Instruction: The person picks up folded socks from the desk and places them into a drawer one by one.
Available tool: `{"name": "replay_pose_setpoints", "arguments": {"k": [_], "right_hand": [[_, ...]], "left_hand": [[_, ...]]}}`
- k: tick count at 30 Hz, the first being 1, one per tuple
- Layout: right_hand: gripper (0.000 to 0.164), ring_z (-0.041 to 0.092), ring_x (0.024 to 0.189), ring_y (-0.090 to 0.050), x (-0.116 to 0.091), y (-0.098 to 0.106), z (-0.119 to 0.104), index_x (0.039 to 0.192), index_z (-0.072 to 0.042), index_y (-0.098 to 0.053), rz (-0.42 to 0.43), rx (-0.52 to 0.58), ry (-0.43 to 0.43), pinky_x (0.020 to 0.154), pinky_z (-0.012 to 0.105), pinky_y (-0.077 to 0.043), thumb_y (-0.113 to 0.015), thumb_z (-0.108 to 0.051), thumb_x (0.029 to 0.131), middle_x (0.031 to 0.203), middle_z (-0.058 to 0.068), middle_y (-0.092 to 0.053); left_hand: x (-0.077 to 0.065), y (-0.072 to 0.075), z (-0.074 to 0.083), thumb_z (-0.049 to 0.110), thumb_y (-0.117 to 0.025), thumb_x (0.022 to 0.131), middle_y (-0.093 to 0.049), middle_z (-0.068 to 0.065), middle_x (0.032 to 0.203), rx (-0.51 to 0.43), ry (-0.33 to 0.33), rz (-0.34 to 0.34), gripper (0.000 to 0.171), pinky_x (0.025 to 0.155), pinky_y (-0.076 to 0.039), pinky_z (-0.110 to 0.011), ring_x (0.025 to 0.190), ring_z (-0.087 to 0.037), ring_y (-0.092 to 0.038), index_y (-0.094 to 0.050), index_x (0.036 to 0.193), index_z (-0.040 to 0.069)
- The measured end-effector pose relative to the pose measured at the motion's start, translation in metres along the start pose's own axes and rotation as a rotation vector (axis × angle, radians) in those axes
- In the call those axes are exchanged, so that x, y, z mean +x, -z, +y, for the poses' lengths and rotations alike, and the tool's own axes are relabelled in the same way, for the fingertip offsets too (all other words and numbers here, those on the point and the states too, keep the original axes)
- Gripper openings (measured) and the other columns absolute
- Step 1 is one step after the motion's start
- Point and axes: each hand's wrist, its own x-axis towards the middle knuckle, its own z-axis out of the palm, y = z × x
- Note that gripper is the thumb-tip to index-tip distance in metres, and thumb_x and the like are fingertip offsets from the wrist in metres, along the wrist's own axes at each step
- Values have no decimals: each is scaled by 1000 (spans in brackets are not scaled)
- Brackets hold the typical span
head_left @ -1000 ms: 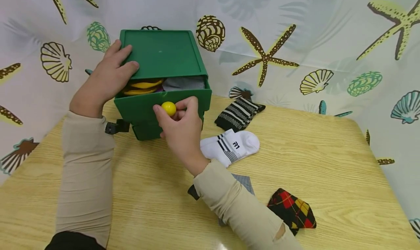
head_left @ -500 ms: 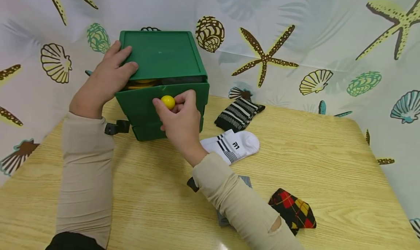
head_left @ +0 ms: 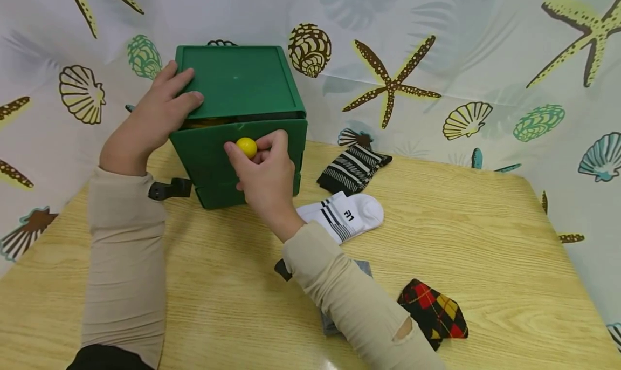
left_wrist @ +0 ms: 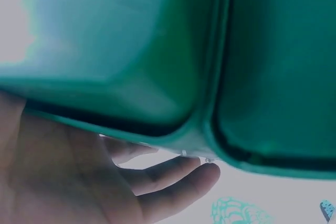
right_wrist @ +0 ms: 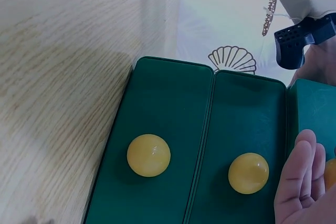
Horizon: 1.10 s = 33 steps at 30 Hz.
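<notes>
My left hand (left_wrist: 79,177), at lower left, rests against the green box (left_wrist: 283,66), fingers (left_wrist: 181,190) extended along its edge; pale, teal-printed cloth (left_wrist: 296,198) shows beyond.

Pushing the top drawer (head_left: 206,151) deeper into the green cabinet (head_left: 237,84) with the right grip (head_left: 266,176), narrowing the opening (head_left: 257,117) to a dark slit and hiding the gray cloth visible a second earlier.

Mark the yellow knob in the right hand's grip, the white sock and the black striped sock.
Yellow knob (head_left: 246,147): head view, middle of its rounded surface.
White sock (head_left: 346,216): head view, around its dark marking.
Black striped sock (head_left: 353,169): head view, its striped middle.
</notes>
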Motion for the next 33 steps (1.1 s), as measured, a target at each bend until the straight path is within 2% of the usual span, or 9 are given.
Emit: {"name": "replay_pose_setpoints", "arguments": {"k": [16,25,30,33], "right_hand": [[38,29,51,-63,8,-5,-1,104,-10,-43,14,-10,-24,52,31,-56,-74,-29,95,71,5,-63],[38,31,51,-63,11,-5,0,104,-10,-43,33,-12,-36,52,32,-56,-75,-31,94,70,5,-62],[38,25,49,-62,13,-5,1,104,-10,-43,29,-5,-39,53,32,-56,-74,-30,94,71,5,-63],[39,25,50,-62,13,-5,1,105,-10,-43,23,-4,-41,54,32,-57,-74,-30,94,71,5,-63]], "left_hand": [[-4,2,0,36,-33,106,21,-9,166,-55,17,-10,69,117,-8,-62,150,-34,17,-5,163,8],[-4,1,4,37,-34,106,21,-7,166,-73,23,-6,69,118,-2,-60,149,-31,20,-7,163,10],[-5,1,4,38,-35,106,20,-5,166,-86,23,2,69,118,-4,-59,150,-29,19,-8,163,11],[-6,1,5,37,-36,106,20,-6,166,-83,22,5,69,118,-3,-59,149,-29,19,-9,163,10]]}}
